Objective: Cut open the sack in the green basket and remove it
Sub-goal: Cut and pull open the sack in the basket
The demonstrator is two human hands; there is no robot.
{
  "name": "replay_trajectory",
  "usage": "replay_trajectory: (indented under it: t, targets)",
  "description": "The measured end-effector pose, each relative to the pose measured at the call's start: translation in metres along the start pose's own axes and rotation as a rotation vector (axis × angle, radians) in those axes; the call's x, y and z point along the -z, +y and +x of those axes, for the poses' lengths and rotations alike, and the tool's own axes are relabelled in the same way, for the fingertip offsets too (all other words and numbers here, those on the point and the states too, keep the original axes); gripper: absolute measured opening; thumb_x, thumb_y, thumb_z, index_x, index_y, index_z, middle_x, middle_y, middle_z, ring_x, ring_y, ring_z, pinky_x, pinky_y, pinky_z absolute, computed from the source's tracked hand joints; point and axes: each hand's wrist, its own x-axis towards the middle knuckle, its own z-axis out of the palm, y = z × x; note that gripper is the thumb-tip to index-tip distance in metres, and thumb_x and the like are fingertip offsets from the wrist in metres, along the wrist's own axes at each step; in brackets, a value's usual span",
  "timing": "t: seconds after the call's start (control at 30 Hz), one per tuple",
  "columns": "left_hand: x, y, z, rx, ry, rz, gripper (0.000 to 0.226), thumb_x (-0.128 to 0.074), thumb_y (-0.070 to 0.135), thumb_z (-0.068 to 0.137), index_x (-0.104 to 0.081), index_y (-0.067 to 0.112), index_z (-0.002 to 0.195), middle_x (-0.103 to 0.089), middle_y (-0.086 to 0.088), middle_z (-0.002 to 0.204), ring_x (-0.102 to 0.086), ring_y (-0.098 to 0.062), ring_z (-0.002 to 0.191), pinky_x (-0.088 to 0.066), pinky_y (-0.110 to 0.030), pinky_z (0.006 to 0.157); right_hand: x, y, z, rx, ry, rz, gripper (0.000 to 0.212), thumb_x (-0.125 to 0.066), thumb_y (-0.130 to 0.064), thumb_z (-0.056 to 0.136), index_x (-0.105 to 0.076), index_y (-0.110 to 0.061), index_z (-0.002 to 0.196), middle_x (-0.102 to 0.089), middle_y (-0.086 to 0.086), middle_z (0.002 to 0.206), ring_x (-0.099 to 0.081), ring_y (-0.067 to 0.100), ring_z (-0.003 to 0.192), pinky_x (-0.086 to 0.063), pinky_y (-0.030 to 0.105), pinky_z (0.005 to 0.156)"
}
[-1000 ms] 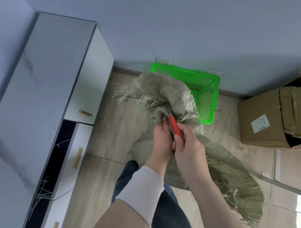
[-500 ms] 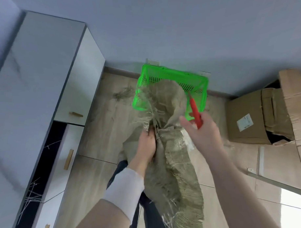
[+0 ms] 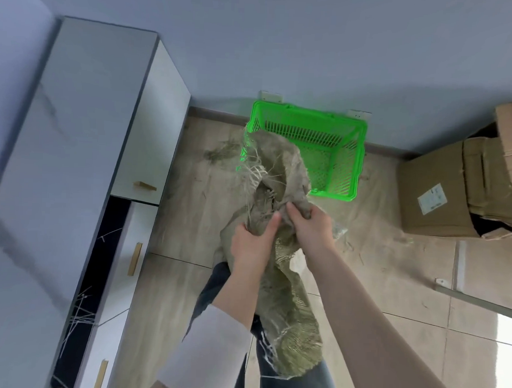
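Observation:
A frayed grey-green woven sack point(image 3: 281, 171) hangs bunched in front of me, lifted above the floor. Its upper end overlaps the near left corner of the bright green plastic basket point(image 3: 355, 156), which stands on the floor by the wall. My left hand point(image 3: 251, 246) grips the sack's middle from the left. My right hand point(image 3: 311, 227) pinches the fabric just beside it. The sack's lower end point(image 3: 295, 349) trails down over my legs. No cutter shows in either hand.
A white cabinet point(image 3: 85, 147) with wooden handles runs along the left, one dark gap in its front. An open cardboard box point(image 3: 458, 186) lies on the floor at the right. Loose sack fibres point(image 3: 220, 153) litter the tiled floor left of the basket.
My right hand held a red cutter out to the right; now the cutter is out of sight and that hand has come in onto the sack beside my left hand.

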Motion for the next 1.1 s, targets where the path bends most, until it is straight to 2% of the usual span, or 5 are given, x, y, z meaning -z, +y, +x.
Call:
replay_trajectory:
  t: [0.1,0.3,0.53,0.77,1.1]
  targets:
    - [0.006,-0.002,-0.003,-0.014,-0.074,-0.003,0.029,-0.053,0.036,0.09,-0.059,0.016,0.111,-0.065,-0.011,0.114,-0.06,-0.028,0.108,-0.045,-0.045,0.1,0.001,0.001,-0.002,-0.078,-0.061,0.129,0.015,-0.063,-0.027,0.085,-0.061,-0.021,0.071,-0.069,0.013,0.086,-0.067,0.032,0.085,-0.054,0.047,0.082]
    - [0.019,0.012,0.0,-0.067,-0.039,-0.143,0.019,-0.044,0.021,0.096,-0.058,0.026,0.084,-0.065,-0.011,0.11,-0.061,-0.03,0.106,-0.047,-0.049,0.098,0.028,0.007,0.001,-0.268,0.032,0.413,0.02,-0.059,-0.025,0.089,-0.054,-0.015,0.072,-0.044,0.002,0.06,-0.039,0.005,0.03,-0.027,0.015,0.031]
    - [0.007,0.014,-0.014,-0.145,-0.016,-0.107,0.008,-0.052,0.029,0.091,-0.058,0.024,0.089,-0.066,-0.009,0.106,-0.061,-0.028,0.104,-0.045,-0.048,0.1,0.031,0.002,-0.039,-0.299,-0.008,0.107,0.063,-0.065,-0.066,0.066,-0.054,-0.014,0.1,-0.05,-0.004,0.076,-0.045,0.01,0.064,-0.039,0.024,0.06]
    - [0.017,0.002,-0.037,-0.032,-0.061,0.047,0.066,-0.072,0.038,0.077,-0.043,0.012,0.131,-0.052,0.006,0.115,-0.054,-0.019,0.113,-0.042,-0.031,0.101,0.014,0.026,-0.058,-0.091,-0.068,-0.139,0.038,-0.056,-0.023,0.088,-0.032,-0.02,0.06,-0.036,-0.003,0.06,-0.035,0.012,0.055,-0.026,0.025,0.05]
    - [0.032,-0.008,-0.027,-0.084,-0.075,0.186,0.035,-0.045,0.02,0.097,-0.051,0.003,0.127,-0.06,-0.014,0.12,-0.059,-0.027,0.103,-0.045,-0.02,0.083,0.042,0.026,-0.039,-0.044,-0.047,-0.384,0.026,-0.055,-0.028,0.09,-0.046,-0.017,0.068,-0.048,0.002,0.069,-0.049,0.026,0.078,-0.026,0.03,0.053]
